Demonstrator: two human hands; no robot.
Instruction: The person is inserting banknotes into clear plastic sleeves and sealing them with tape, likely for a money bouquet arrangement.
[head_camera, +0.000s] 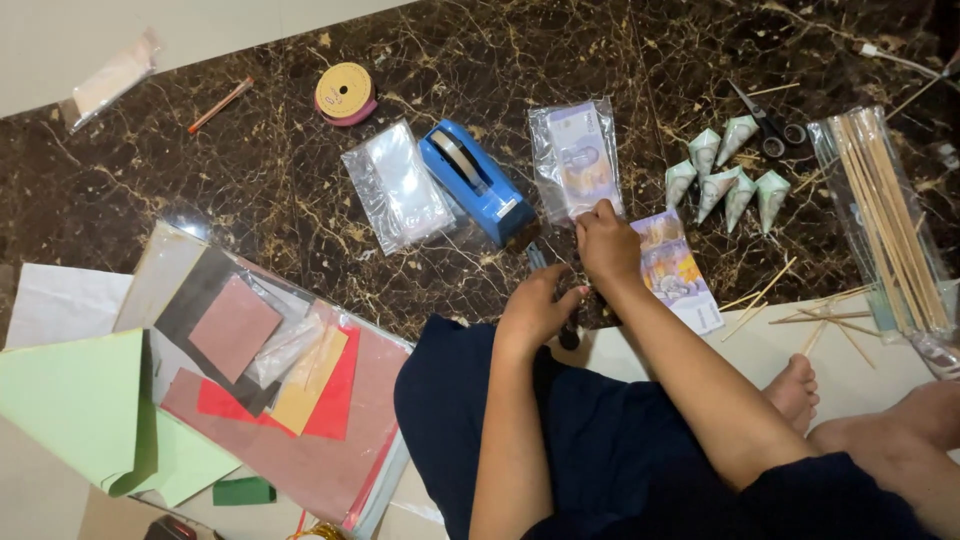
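My right hand (606, 243) reaches forward, its fingertips on the lower edge of a clear plastic sleeve holding banknotes (577, 158). Just right of that hand a loose banknote (682, 275) lies flat on the dark marble floor. My left hand (535, 308) rests close beside the right one with fingers curled, a small dark object showing at its fingertips; what it is I cannot tell. A blue tape dispenser (474, 180) sits left of the sleeve.
Several banknotes folded into cones (730, 175) and scissors (768, 128) lie at the far right, next to a bag of bamboo skewers (888, 215) and loose sticks. Empty clear bags (396, 186), a ribbon roll (345, 93) and coloured paper sheets (260, 390) lie left.
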